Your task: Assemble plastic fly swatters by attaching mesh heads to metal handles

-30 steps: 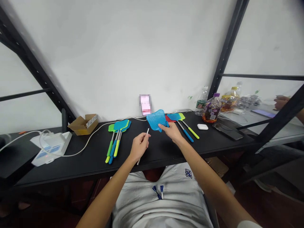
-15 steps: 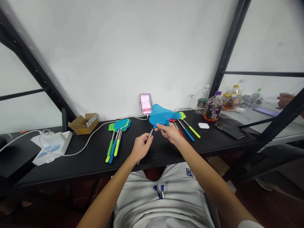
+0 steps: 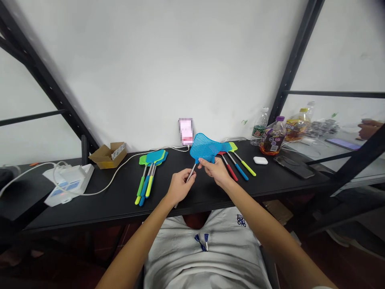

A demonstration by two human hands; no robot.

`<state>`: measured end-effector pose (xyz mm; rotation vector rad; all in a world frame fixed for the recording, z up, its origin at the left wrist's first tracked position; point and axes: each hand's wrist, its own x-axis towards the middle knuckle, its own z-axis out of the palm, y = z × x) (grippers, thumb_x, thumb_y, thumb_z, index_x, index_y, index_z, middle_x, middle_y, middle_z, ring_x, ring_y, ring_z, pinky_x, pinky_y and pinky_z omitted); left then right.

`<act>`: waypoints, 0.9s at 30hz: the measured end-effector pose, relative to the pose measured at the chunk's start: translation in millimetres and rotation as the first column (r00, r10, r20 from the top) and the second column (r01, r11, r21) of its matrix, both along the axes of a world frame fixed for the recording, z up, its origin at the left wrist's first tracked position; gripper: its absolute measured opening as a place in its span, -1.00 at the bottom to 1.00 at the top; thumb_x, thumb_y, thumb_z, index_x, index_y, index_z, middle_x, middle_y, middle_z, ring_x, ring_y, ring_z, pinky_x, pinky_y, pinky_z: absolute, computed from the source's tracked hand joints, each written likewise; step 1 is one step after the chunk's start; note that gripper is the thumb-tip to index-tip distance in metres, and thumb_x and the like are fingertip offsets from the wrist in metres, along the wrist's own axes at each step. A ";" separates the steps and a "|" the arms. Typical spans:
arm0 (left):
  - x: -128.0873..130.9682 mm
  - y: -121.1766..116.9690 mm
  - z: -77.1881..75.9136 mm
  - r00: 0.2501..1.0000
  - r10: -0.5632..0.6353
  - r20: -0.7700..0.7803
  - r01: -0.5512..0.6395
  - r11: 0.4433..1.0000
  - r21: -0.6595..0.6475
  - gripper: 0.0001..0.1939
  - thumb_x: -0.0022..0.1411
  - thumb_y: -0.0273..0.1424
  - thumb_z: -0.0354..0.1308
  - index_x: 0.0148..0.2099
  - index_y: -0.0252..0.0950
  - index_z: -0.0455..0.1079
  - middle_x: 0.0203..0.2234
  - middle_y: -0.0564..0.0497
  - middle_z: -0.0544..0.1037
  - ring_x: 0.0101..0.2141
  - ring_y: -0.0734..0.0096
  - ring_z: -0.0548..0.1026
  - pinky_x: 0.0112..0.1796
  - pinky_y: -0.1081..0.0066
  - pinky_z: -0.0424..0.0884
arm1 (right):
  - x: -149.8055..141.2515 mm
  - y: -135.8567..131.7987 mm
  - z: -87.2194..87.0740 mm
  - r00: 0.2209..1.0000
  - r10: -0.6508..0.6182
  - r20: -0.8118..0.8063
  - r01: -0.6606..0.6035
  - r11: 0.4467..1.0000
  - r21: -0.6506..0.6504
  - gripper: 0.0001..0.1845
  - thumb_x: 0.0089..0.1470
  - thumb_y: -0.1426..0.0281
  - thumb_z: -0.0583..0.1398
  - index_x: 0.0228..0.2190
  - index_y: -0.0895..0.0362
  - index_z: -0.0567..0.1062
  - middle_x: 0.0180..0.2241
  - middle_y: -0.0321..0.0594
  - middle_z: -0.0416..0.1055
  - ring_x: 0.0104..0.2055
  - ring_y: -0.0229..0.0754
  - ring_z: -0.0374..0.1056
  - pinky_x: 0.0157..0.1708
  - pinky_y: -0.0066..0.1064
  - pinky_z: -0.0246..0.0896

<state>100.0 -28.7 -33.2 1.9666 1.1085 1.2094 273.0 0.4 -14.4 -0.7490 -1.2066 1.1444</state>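
Note:
My left hand [image 3: 178, 187] is closed round a thin metal rod [image 3: 190, 175] that points up and to the right. My right hand [image 3: 214, 169] pinches the base of a blue fly-swatter head [image 3: 205, 147], held above the black table [image 3: 120, 196]. The rod's tip meets the base of the head between my two hands. Several finished swatters [image 3: 148, 172] with green, blue and yellow handles lie to the left. A few more swatters [image 3: 237, 163] lie just right of my right hand.
A small cardboard box [image 3: 107, 154] and a white power strip [image 3: 66, 182] with a cable sit at the left. At the right stand drink bottles [image 3: 272, 141], a white earbud case [image 3: 260, 160] and a phone [image 3: 294, 166]. Another person's hand [image 3: 369, 127] shows far right.
My right hand lifted the blue head off the table and brought it toward my left hand. The rod rose until its tip reached the head's base.

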 end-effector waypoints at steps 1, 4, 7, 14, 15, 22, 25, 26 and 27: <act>0.0 0.2 -0.2 1.000 -0.005 0.003 0.005 1.000 0.002 -0.72 0.26 -0.22 0.12 -0.20 -0.34 0.49 -0.57 0.09 0.39 -0.55 0.55 0.22 -0.51 0.53 0.10 | 0.1 0.3 0.0 1.000 -0.005 0.003 0.005 1.000 -0.008 -0.64 -0.06 0.15 0.34 -0.59 0.20 0.48 -0.60 -0.25 0.43 -0.72 -0.45 -0.04 -0.72 -0.45 -0.27; 0.2 -0.2 0.6 1.000 -0.026 0.007 0.025 1.000 0.015 -0.71 0.27 -0.22 0.11 -0.20 -0.35 0.50 -0.60 0.11 0.32 -0.56 0.56 0.17 -0.54 0.53 0.06 | 1.3 2.6 -0.8 1.000 -0.009 0.008 0.009 0.999 -0.039 -0.63 -0.07 0.17 0.35 -0.62 0.20 0.46 -0.65 -0.30 0.35 -0.72 -0.46 -0.05 -0.72 -0.46 -0.29; 0.4 -1.1 2.4 1.000 -0.030 0.003 0.030 0.999 0.015 -0.70 0.28 -0.21 0.10 -0.24 -0.35 0.50 -0.63 0.14 0.25 -0.59 0.58 0.13 -0.56 0.54 0.02 | 2.6 4.6 -2.6 0.998 0.060 0.005 -0.059 0.997 -0.044 -0.65 -0.06 0.18 0.34 -0.60 0.20 0.46 -0.61 -0.28 0.38 -0.72 -0.46 -0.03 -0.71 -0.46 -0.29; 0.0 -0.4 0.7 0.998 -0.046 0.037 0.047 0.998 -0.038 -0.69 0.31 -0.19 0.07 -0.25 -0.33 0.48 -0.65 0.15 0.20 -0.62 0.60 0.12 -0.60 0.55 0.03 | 2.6 3.1 -3.7 0.987 0.159 0.035 -0.158 0.987 -0.032 -0.65 -0.03 0.20 0.33 -0.60 0.19 0.42 -0.62 -0.30 0.37 -0.74 -0.48 -0.05 -0.72 -0.47 -0.33; 0.0 -0.1 0.4 0.998 -0.044 0.037 0.046 0.998 -0.042 -0.68 0.31 -0.19 0.07 -0.24 -0.33 0.49 -0.64 0.15 0.20 -0.62 0.60 0.11 -0.61 0.55 0.02 | 2.7 3.0 -3.7 0.986 0.163 0.040 -0.162 0.986 -0.035 -0.65 -0.03 0.20 0.32 -0.60 0.19 0.42 -0.63 -0.31 0.35 -0.74 -0.48 -0.06 -0.72 -0.47 -0.33; 2.4 -0.1 2.4 0.999 -0.024 0.043 0.025 0.999 -0.040 -0.70 0.29 -0.18 0.10 -0.29 -0.32 0.48 -0.66 0.15 0.24 -0.63 0.61 0.14 -0.61 0.56 0.02 | 0.9 0.6 -2.1 0.985 0.159 0.071 -0.153 0.985 -0.083 -0.62 -0.04 0.15 0.32 -0.59 0.19 0.43 -0.62 -0.31 0.32 -0.73 -0.47 -0.07 -0.71 -0.46 -0.36; 1.9 0.5 4.0 0.994 0.034 0.107 -0.027 0.997 -0.071 -0.71 0.28 -0.16 0.10 -0.27 -0.29 0.45 -0.69 0.16 0.28 -0.67 0.59 0.19 -0.63 0.55 0.06 | -3.4 -2.3 -1.5 0.974 0.187 0.131 -0.165 0.972 -0.168 -0.59 0.00 0.06 0.28 -0.45 0.21 0.50 -0.60 -0.34 0.28 -0.71 -0.47 -0.09 -0.70 -0.47 -0.38; 0.6 1.6 4.6 0.987 0.072 0.145 -0.060 0.995 -0.083 -0.71 0.28 -0.15 0.09 -0.27 -0.28 0.44 -0.70 0.16 0.29 -0.69 0.58 0.20 -0.63 0.55 0.07 | -4.7 -2.8 -2.0 0.968 0.178 0.175 -0.146 0.973 -0.181 -0.56 0.02 0.03 0.25 -0.40 0.20 0.51 -0.60 -0.35 0.27 -0.70 -0.45 -0.07 -0.70 -0.48 -0.34; -1.3 3.3 5.2 0.975 0.120 0.190 -0.104 0.990 -0.091 -0.71 0.29 -0.15 0.08 -0.29 -0.27 0.43 -0.70 0.16 0.30 -0.70 0.57 0.22 -0.63 0.54 0.09 | -5.7 -2.9 -3.0 0.960 0.151 0.235 -0.112 0.979 -0.170 -0.55 0.04 0.02 0.23 -0.39 0.20 0.51 -0.60 -0.35 0.28 -0.68 -0.43 -0.03 -0.69 -0.49 -0.27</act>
